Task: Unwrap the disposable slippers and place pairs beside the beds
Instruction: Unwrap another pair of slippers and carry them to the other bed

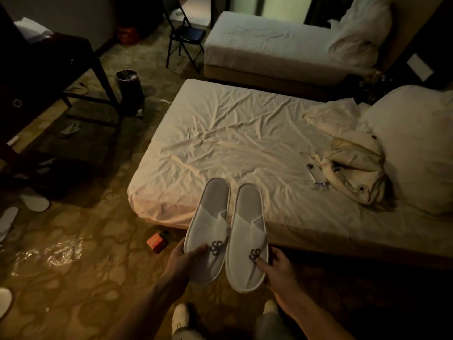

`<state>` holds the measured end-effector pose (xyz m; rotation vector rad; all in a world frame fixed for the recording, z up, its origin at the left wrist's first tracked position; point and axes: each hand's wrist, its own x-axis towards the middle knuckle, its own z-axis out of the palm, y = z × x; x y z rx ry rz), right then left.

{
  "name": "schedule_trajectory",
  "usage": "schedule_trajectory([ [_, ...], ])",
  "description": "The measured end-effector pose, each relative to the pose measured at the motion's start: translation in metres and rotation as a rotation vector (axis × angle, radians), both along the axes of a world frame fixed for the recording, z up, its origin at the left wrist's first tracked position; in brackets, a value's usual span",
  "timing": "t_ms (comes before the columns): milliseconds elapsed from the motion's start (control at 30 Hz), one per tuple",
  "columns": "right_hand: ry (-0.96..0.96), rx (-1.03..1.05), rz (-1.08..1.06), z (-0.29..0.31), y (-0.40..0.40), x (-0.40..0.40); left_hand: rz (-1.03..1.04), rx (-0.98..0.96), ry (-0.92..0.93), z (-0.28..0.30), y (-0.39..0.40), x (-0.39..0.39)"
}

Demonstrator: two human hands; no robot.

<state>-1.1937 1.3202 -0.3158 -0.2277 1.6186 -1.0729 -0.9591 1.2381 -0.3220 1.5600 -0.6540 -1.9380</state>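
Note:
Two white disposable slippers with dark logos are held side by side in the air, over the near bed's front edge. My left hand grips the toe end of the left slipper, thumb on top. My right hand pinches the toe end of the right slipper. Both slippers are unwrapped, heels pointing away from me. A second bed stands farther back.
Crumpled clear wrapping lies on the patterned carpet at the left, with other white slippers near it. A small orange box sits by the bed. A bin, a dark desk and a folding chair stand beyond. A phone and a cloth bundle lie on the bed.

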Motion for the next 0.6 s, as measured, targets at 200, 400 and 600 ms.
schedule_trajectory([
  [200, -0.078, -0.002, 0.295, -0.035, 0.0, -0.082, 0.117, -0.097, -0.04, -0.009, 0.035, -0.06],
  [400, -0.122, 0.064, 0.625, -0.045, 0.027, -0.155, 0.252, 0.019, -0.071, -0.012, 0.113, -0.113],
  [600, -0.095, 0.131, 0.785, -0.044, 0.036, -0.16, 0.326, 0.069, -0.08, -0.014, 0.166, -0.124],
])
